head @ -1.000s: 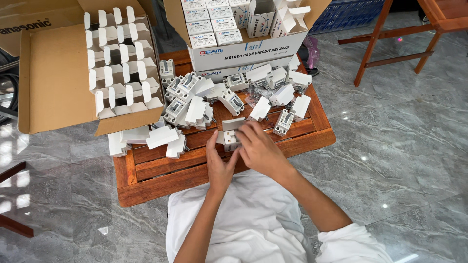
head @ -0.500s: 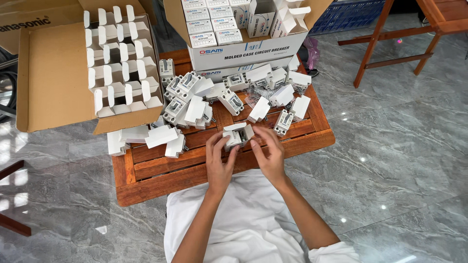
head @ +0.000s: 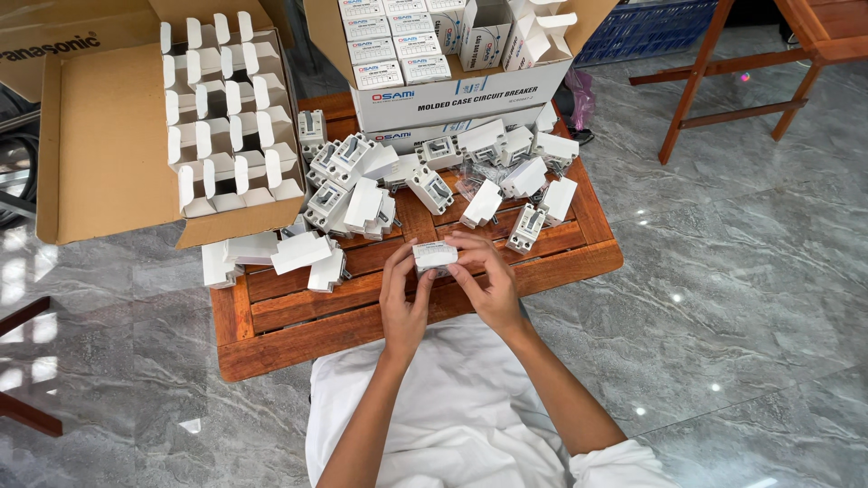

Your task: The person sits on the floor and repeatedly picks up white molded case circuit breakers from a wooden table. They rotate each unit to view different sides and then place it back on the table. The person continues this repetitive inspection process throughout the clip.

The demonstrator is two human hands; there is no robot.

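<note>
A grey marble floor fills most of the frame, and a low wooden slatted surface sits in the middle of it. At the upper left, partly on that surface, lies a big open cardboard box packed with rows of small white cartons standing with their flaps up. At the top centre stands a white printed carton, open as well, with small flat packs stacked inside it on the left and a few open white cartons on the right. A wooden stand with slanted legs shows at the upper right. Between the two boxes, across the middle of the surface, a loose heap of white breakers and small white cartons spreads out, some lying on their sides, some touching one another. A few more white cartons lie at the left edge of the surface, below the cardboard box. Just below the heap, at the centre of the frame, the left hand and the right hand are both closed around one small white box, fingers gripping its ends, held just above the near slats.
</note>
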